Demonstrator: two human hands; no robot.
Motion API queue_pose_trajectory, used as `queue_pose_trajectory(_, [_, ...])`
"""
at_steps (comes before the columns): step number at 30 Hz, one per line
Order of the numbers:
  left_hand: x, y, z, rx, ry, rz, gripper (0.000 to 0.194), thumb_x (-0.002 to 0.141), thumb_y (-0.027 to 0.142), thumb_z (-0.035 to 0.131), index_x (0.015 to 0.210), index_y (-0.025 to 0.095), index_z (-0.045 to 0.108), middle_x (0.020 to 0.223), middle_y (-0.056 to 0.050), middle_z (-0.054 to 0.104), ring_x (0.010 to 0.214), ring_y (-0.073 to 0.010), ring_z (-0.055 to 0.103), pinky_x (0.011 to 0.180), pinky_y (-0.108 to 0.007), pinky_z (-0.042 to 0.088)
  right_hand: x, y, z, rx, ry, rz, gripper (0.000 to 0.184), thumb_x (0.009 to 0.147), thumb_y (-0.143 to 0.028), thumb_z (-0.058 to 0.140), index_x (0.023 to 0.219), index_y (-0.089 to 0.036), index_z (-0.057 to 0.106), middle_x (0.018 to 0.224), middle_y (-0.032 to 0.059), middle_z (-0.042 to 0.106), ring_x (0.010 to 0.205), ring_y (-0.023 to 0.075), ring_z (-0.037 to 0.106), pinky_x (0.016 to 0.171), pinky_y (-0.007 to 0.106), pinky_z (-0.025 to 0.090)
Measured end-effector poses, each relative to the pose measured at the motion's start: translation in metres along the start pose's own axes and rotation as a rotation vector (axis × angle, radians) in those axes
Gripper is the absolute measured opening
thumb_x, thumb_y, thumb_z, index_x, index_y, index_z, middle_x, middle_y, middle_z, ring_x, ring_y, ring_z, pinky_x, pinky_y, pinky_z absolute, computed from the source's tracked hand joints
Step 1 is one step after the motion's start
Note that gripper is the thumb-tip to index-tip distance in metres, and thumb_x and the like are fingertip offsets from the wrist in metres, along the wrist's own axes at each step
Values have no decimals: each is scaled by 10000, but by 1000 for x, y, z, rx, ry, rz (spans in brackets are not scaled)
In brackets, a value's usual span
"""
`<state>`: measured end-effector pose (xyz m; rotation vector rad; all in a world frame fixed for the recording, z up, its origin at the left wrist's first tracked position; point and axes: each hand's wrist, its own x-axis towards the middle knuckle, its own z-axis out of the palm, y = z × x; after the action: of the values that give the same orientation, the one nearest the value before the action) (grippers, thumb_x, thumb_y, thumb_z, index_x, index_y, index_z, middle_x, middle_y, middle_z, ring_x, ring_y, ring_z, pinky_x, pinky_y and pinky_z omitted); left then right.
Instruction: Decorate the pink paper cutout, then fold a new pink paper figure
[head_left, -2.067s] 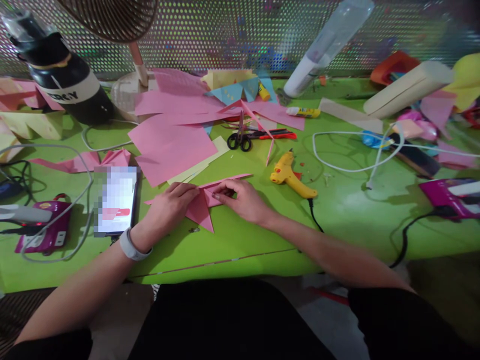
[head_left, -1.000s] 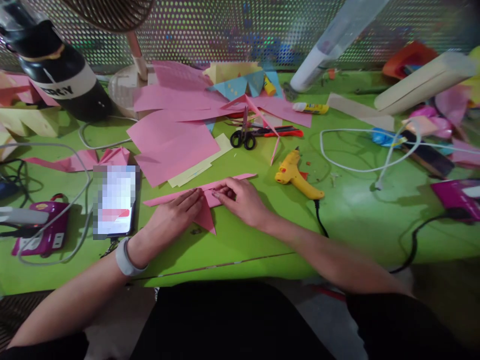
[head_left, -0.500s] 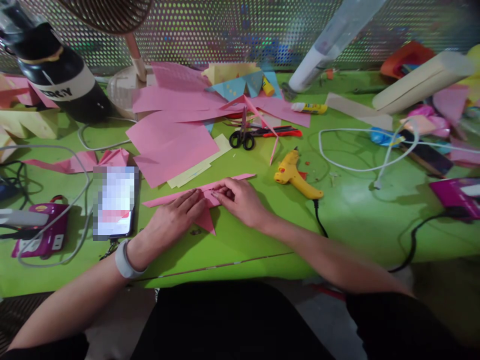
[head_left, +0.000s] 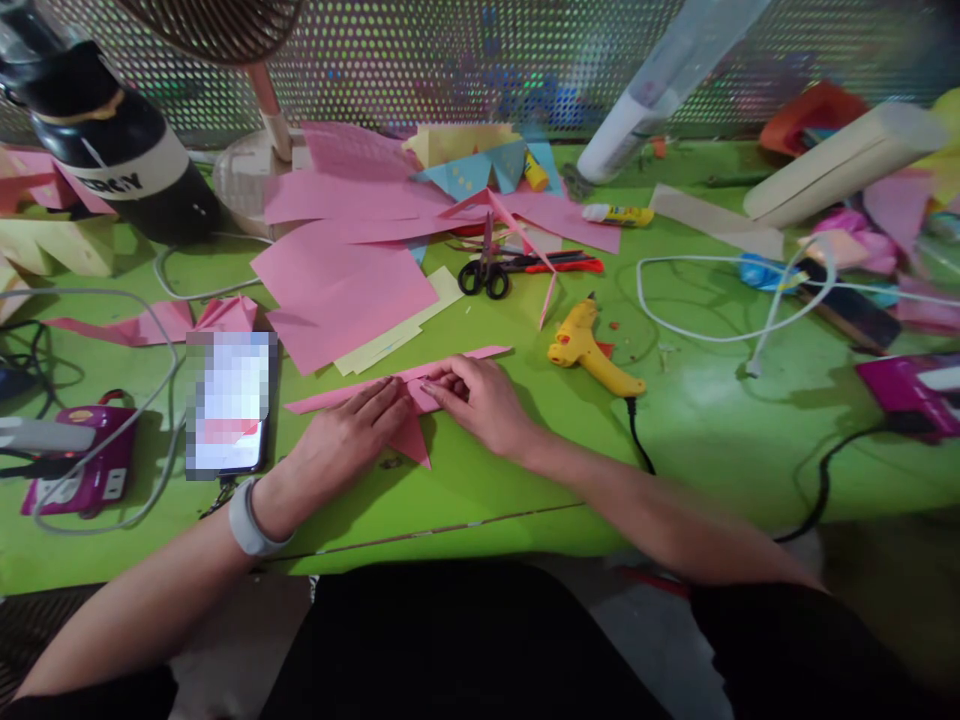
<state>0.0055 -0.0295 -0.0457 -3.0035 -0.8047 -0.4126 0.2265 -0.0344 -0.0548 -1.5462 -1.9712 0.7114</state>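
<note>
A folded piece of pink paper (head_left: 411, 443) lies on the green table near its front edge. It has a long narrow strip running left to right and a pointed flap towards me. My left hand (head_left: 352, 430) rests flat on the strip, fingers stretched out and together, pressing it down. Beside it, my right hand (head_left: 480, 400) has thumb and fingers pinched at the middle of the same paper. The part of the fold under the fingertips is hidden. A phone (head_left: 232, 400) with a blurred screen lies left of my left hand.
Behind my hands lie pink sheets (head_left: 345, 290) and black-handled scissors (head_left: 485, 275). A yellow glue gun (head_left: 592, 350) sits to the right, its cord reaching the front edge. A black bottle (head_left: 127, 150) stands at back left, near a fan (head_left: 262, 150). Purple power strips (head_left: 86, 455) flank the table.
</note>
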Motion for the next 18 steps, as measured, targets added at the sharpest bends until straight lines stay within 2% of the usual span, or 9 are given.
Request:
queue_pose_trajectory(6, [0, 0, -1, -5, 19, 12, 434, 892, -1, 491, 1316, 86, 518, 1315, -177, 635, 1245, -298, 599, 948, -428, 585, 0, 2, 3, -13, 23, -17, 108, 919, -282, 649, 900, -197, 585, 800, 22, 690, 744, 169, 635, 711, 326, 476])
queue_pose_trajectory(10, [0, 0, -3, 12, -18, 31, 443, 882, -5, 484, 1311, 100, 524, 1320, -174, 627, 1254, -298, 592, 943, -425, 587, 1, 1, 0, 13, 3, 2, 151, 922, -332, 643, 878, -198, 589, 807, 26, 697, 750, 169, 637, 711, 323, 471])
queue_pose_trajectory(15, [-1, -1, -3, 18, -66, 24, 435, 889, 2, 476, 1312, 93, 523, 1374, -178, 588, 1292, -290, 558, 968, -412, 574, 7, 2, -16, 85, -140, 127, 166, 974, -311, 523, 900, -193, 614, 788, 25, 709, 693, 166, 632, 633, 300, 451])
queue_pose_trajectory(18, [-2, 0, -3, 19, -81, 14, 446, 889, 3, 475, 1322, 105, 517, 1404, -172, 567, 1316, -286, 535, 979, -403, 568, 10, 5, -29, 193, -203, 196, 161, 970, -260, 478, 912, -193, 612, 807, 31, 719, 740, 168, 658, 672, 298, 478])
